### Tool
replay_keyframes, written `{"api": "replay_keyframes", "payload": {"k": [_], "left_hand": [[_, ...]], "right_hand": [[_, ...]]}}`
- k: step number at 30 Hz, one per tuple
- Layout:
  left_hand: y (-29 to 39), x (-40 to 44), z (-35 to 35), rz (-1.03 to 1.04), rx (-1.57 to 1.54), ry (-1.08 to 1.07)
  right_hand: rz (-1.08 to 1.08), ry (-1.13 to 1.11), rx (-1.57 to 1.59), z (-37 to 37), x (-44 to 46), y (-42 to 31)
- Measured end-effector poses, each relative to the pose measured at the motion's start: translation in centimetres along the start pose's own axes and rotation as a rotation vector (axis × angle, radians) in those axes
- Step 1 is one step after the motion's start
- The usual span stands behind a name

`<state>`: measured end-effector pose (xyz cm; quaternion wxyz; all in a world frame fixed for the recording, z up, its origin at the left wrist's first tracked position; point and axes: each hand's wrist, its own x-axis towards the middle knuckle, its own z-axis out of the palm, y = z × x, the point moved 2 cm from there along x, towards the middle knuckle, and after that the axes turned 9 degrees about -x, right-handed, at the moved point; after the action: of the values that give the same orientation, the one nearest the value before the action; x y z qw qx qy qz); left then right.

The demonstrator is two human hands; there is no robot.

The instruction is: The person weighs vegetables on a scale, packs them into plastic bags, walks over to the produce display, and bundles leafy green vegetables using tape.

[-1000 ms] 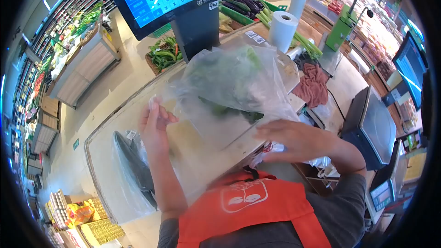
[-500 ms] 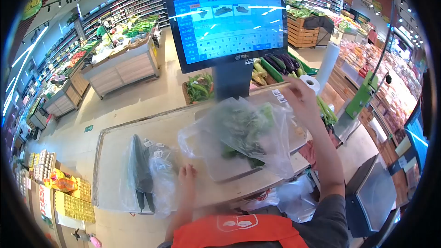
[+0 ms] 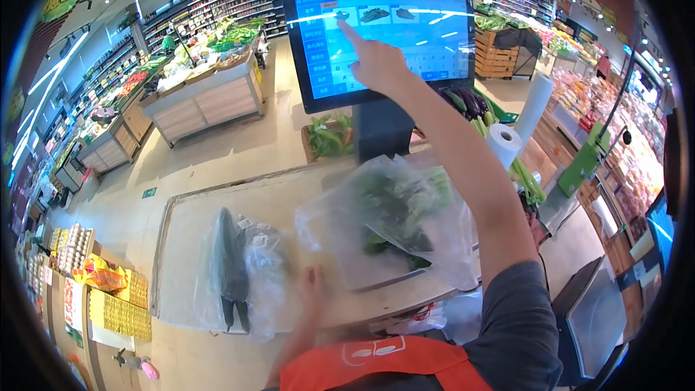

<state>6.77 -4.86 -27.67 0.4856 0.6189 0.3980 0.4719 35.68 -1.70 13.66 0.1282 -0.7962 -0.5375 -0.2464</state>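
Observation:
My right hand (image 3: 376,58) is raised in front of the touchscreen (image 3: 398,36). Its index finger is stretched out, with the tip at the first of the small vegetable pictures; the other fingers are curled and hold nothing visible. Low at the counter's front edge is my left hand (image 3: 313,282), blurred, its fingers hard to make out. A clear plastic bag with leafy greens (image 3: 394,206) lies on the scale plate below the screen. To the left of my left hand, a bag with long dark green vegetables (image 3: 232,264) lies beside another clear bag (image 3: 264,268).
The counter (image 3: 195,210) spans the middle. Right of the screen stand a roll of bags (image 3: 504,142) and a green stand (image 3: 583,159). Another scale (image 3: 597,318) is at the lower right. Egg trays (image 3: 72,250) and vegetable displays (image 3: 206,101) stand to the left.
My right hand has moved from beside the bagged greens up and left to the screen. My left hand has lowered to the counter's front edge. The view has tilted up, showing the whole screen.

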Motion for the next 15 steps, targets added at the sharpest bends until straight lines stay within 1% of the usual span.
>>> {"api": "replay_keyframes", "payload": {"k": [1, 3, 4, 5, 7, 9, 11, 12, 13, 15], "left_hand": [[-0.2, -0.1, -0.3, 0.004, 0.004, -0.003], [0.7, -0.4, -0.3, -0.098, -0.149, 0.02], [1.6, -0.5, 0.1, -0.154, -0.228, 0.03], [2.2, -0.6, 0.0, -0.143, -0.253, 0.052], [3.3, -0.3, -0.5, -0.122, -0.291, 0.076], [5.5, 0.0, -0.6, 0.075, -0.203, 0.112], [11.2, 0.0, -0.2, 0.343, -0.16, 0.101], [14.0, 0.1, 0.3, 0.481, -0.166, 0.05], [16.8, 0.0, 0.7, 0.62, -0.178, -0.006], [21.9, -0.4, 2.4, 0.83, 0.109, -0.107]], "right_hand": [[-0.02, 0.079, 0.058, -0.1, 0.0, 0.2], [-0.052, 0.228, 0.163, -0.5, -1.4, 2.2], [-0.01, 0.245, 0.231, -2.1, -3.1, 3.1], [0.037, 0.261, 0.298, -3.4, -5.2, 4.2], [0.072, 0.398, 0.286, -3.4, -9.2, 8.1], [0.171, 0.437, 0.331, -2.4, -14.9, 12.6], [0.346, 0.441, 0.317, 0.1, -21.5, 17.6], [0.432, 0.448, 0.308, 1.6, -25.0, 19.5], [0.551, 0.405, 0.354, 3.2, -28.5, 21.0], [0.787, 0.342, 0.449, 6.5, -35.6, 23.2]]}}
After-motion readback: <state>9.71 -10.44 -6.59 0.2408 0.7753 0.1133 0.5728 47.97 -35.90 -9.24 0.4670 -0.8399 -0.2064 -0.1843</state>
